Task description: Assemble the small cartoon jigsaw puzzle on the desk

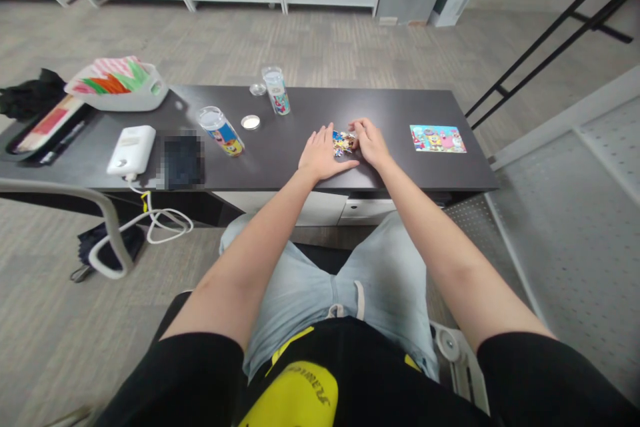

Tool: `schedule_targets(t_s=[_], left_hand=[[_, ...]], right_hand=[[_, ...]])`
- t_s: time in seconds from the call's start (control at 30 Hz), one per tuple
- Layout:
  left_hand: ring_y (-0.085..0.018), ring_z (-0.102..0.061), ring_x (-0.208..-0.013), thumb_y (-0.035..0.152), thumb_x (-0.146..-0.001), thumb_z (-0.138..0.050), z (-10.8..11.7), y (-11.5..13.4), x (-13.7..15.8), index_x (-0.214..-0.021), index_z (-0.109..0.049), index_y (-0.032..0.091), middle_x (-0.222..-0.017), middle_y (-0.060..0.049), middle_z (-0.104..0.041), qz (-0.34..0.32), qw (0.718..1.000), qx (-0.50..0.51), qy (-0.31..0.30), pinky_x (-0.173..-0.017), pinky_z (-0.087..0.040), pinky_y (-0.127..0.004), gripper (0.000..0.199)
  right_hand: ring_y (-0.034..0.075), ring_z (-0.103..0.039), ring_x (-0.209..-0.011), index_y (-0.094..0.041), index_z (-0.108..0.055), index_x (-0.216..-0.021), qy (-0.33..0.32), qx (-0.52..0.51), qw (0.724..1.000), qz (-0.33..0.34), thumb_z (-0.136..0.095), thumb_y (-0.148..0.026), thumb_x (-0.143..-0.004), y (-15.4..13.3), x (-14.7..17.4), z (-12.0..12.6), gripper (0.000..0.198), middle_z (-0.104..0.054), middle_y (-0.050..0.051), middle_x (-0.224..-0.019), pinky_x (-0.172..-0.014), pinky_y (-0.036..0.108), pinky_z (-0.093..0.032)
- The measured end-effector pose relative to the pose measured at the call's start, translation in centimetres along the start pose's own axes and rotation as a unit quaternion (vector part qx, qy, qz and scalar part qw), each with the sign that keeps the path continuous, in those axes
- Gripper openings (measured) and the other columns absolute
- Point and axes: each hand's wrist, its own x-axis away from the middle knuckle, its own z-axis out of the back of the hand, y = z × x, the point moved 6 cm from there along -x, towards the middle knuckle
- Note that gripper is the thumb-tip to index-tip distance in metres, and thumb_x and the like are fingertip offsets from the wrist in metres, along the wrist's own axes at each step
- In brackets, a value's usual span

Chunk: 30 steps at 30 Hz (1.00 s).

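A small heap of colourful jigsaw pieces (343, 143) lies on the dark table between my two hands. My left hand (321, 155) rests at the heap's left side, fingers stretched out and thumb spread along its near edge. On the opposite side, my right hand (370, 142) curves in with bent fingers and a gap between fingers and thumb, touching the pieces' edge. Part of the heap is hidden by the hands. To the right lies a flat cartoon picture card (438, 138).
Left of my hands stand two clear cartoon-printed canisters (221, 131), with round lids (251, 122) near them. Further left are a white device (132, 151) with a cable, a blurred dark item (182, 160) and a white basket (127, 103). The table's front edge (270, 189) runs beneath my forearms.
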Motion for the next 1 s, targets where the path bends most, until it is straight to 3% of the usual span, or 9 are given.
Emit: schedule_targets(t_s=[0.07,0.23,0.33,0.47,0.6,0.77,0.87,1.0], left_hand=[[-0.054,-0.038,-0.199,0.073,-0.102,-0.103,-0.4,1.2,-0.9,-0.203,-0.042,0.008,-0.209,-0.033,-0.043,0.003,1.0,0.003,0.012,-0.166,-0.025,-0.071,0.134],[-0.052,-0.062,-0.176,0.054,-0.116,-0.091,-0.5,3.4,-2.2,-0.169,-0.081,0.024,-0.184,-0.024,-0.074,-0.019,0.999,0.005,0.029,-0.149,-0.046,-0.076,0.061],[-0.05,-0.067,-0.166,0.04,-0.12,-0.083,-0.3,3.6,-2.6,-0.15,-0.088,0.027,-0.17,-0.021,-0.079,-0.029,0.999,0.007,0.031,-0.142,-0.052,-0.074,0.034],[-0.051,-0.069,-0.162,0.034,-0.115,-0.088,-0.2,3.0,-2.8,-0.147,-0.084,0.025,-0.165,-0.023,-0.077,-0.018,0.999,0.013,0.041,-0.138,-0.055,-0.073,0.033],[-0.05,-0.07,-0.159,0.037,-0.112,-0.096,-0.1,1.8,-3.0,-0.147,-0.08,0.023,-0.164,-0.025,-0.074,0.003,0.998,0.025,0.064,-0.14,-0.054,-0.072,0.04],[-0.041,-0.078,-0.148,0.029,-0.122,-0.079,0.6,-0.2,-3.0,-0.126,-0.084,0.025,-0.148,-0.02,-0.081,0.013,0.995,0.058,0.085,-0.138,-0.057,-0.064,0.008],[-0.034,-0.08,-0.14,0.027,-0.127,-0.07,1.7,-1.6,-2.9,-0.124,-0.084,0.028,-0.142,-0.015,-0.085,0.021,0.989,0.083,0.119,-0.133,-0.062,-0.051,0.014],[-0.029,-0.081,-0.135,0.028,-0.133,-0.056,2.5,-3.0,-2.4,-0.143,-0.081,0.027,-0.15,-0.015,-0.085,0.05,0.98,0.1,0.165,-0.125,-0.065,-0.044,0.026]], right_hand=[[0.028,-0.076,-0.087,-0.032,-0.074,-0.132,0.031,-0.024,0.999,-0.009,-0.031,-0.089,-0.126,0.5,-0.1,1.0,0.072,-0.085,0.011,-0.128,-0.095,0.05,-0.073],[0.032,-0.08,-0.116,-0.032,-0.07,-0.126,0.097,-0.049,0.994,-0.012,-0.03,-0.104,-0.118,0.7,-0.3,2.9,0.083,-0.079,0.013,-0.124,-0.115,0.052,-0.069],[0.032,-0.077,-0.11,-0.032,-0.068,-0.119,0.102,-0.063,0.993,-0.018,-0.039,-0.11,-0.111,0.4,-0.2,2.9,0.083,-0.075,0.01,-0.112,-0.111,0.051,-0.067],[0.03,-0.073,-0.101,-0.033,-0.062,-0.112,0.11,-0.068,0.991,-0.032,-0.042,-0.112,-0.105,0.2,-0.1,2.8,0.081,-0.069,0.006,-0.102,-0.104,0.048,-0.065],[0.031,-0.072,-0.105,-0.034,-0.056,-0.108,0.121,-0.044,0.991,-0.039,-0.043,-0.111,-0.105,0.3,-0.1,3.1,0.078,-0.071,0.006,-0.103,-0.108,0.049,-0.065],[0.03,-0.07,-0.104,-0.035,-0.054,-0.108,0.104,-0.029,0.993,-0.037,-0.045,-0.112,-0.104,0.4,-0.1,2.8,0.077,-0.068,0.004,-0.102,-0.107,0.048,-0.062],[0.03,-0.069,-0.104,-0.035,-0.054,-0.109,0.096,-0.027,0.994,-0.035,-0.05,-0.102,-0.109,0.3,-0.1,2.6,0.067,-0.067,0.004,-0.102,-0.107,0.048,-0.063],[0.029,-0.069,-0.101,-0.034,-0.056,-0.108,0.083,-0.026,0.996,-0.036,-0.06,-0.086,-0.112,0.3,-0.1,2.4,0.052,-0.068,0.003,-0.1,-0.107,0.048,-0.063]])
